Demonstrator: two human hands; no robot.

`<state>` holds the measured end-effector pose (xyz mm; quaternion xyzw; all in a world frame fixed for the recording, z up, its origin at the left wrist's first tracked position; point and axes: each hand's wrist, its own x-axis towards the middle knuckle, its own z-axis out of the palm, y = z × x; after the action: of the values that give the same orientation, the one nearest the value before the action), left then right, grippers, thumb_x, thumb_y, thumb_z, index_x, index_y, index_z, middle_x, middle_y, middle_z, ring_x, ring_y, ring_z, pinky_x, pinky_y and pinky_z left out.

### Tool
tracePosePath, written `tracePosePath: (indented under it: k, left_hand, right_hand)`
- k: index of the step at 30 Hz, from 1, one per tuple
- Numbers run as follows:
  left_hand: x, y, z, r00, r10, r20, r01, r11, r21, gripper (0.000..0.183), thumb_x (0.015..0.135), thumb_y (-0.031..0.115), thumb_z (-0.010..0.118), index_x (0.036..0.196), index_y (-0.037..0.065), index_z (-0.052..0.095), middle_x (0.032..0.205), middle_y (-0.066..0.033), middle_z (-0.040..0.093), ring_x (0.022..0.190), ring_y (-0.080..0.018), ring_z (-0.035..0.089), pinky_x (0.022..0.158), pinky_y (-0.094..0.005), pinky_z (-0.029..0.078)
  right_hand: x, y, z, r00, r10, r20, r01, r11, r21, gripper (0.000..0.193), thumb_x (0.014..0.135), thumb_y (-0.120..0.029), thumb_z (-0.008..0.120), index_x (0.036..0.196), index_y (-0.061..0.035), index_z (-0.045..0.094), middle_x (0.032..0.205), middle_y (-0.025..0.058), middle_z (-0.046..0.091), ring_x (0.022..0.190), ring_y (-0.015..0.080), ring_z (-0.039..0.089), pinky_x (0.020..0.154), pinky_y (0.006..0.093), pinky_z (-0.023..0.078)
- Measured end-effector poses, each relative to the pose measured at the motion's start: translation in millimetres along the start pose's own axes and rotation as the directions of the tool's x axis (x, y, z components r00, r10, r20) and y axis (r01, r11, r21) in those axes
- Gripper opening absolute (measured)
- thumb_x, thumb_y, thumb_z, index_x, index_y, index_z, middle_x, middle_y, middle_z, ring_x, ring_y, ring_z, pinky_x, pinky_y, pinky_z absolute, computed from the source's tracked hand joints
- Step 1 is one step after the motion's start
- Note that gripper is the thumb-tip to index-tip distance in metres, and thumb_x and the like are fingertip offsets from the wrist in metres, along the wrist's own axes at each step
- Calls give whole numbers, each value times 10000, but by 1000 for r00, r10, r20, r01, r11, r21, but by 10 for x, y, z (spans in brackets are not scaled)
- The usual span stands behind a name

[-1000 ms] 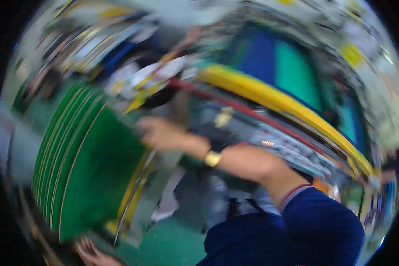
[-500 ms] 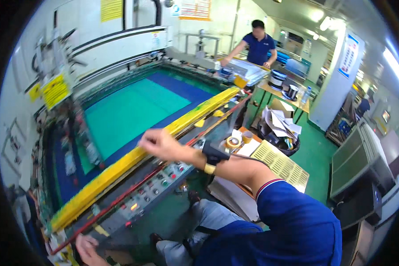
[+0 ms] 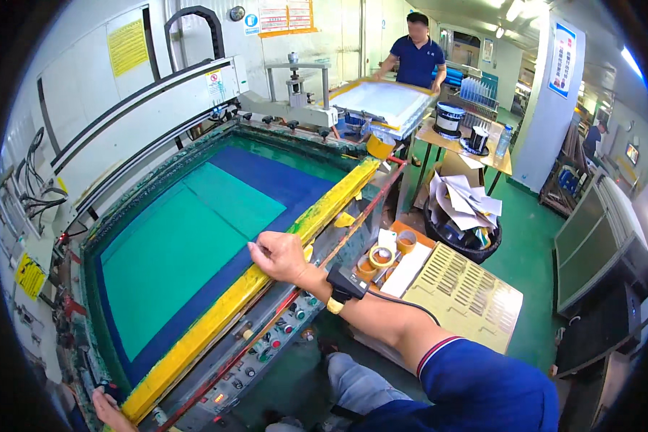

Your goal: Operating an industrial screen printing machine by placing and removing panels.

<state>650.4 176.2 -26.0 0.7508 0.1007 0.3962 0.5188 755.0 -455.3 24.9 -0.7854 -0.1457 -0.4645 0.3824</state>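
Resting clenched right hand (image 3: 281,257) at yellow screen-frame bar (image 3: 194,342), left hand (image 3: 111,412) toward eight o'clock, grip unclear; apparently steadying, next needing even pressure.

A pale pillar (image 3: 537,137) stands near a thin-legged wooden worktop (image 3: 430,135) on a green floor (image 3: 531,223), with white panelled walls (image 3: 338,61) and bright tube lights (image 3: 515,9) on the ceiling (image 3: 468,16)

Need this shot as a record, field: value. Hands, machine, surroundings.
left hand: by yellow bar's near-left end; grip unclear
right hand: at bar, fingers curled; contact unclear
screen: green centre, blue border, beyond bar
controls: buttons, near side of bar
right side: tape rolls, slotted board
background: co-worker at white framed panel
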Motion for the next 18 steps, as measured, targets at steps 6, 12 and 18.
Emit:
tracePosePath:
  k: [6, 12, 18]
  left_hand:
    - [-264, 793, 415, 1000, -19, 15, 13, 941, 338, 364, 996, 288, 504, 1121, -30, 631, 950, -109, 611, 843, -238, 537, 761, -356, 439]
    - [-139, 332, 253, 990, -139, 19, 137, 987, 83, 330, 998, 355, 515, 1073, 55, 630, 798, 58, 536, 644, -30, 418, 541, -184, 309]
    - [-112, -25, -82, 923, 369, -107, -322, 895, 309, 270, 1004, 202, 448, 1066, 5, 622, 881, -43, 596, 782, -107, 540, 701, -209, 435]
  right_hand:
    - [-22, 139, -48, 998, -47, -36, 46, 998, -42, 301, 823, -194, 658, 604, -66, 496, 589, 134, 523, 535, 339, 557, 482, 435, 415]
    - [-4, 122, -83, 996, -87, -38, 83, 992, -90, 295, 818, -182, 663, 605, -63, 497, 591, 131, 521, 541, 336, 560, 483, 433, 418]
    - [-63, 65, 105, 991, -131, -26, 127, 983, -130, 292, 802, -183, 686, 599, -64, 514, 566, 129, 490, 499, 304, 529, 454, 397, 391]
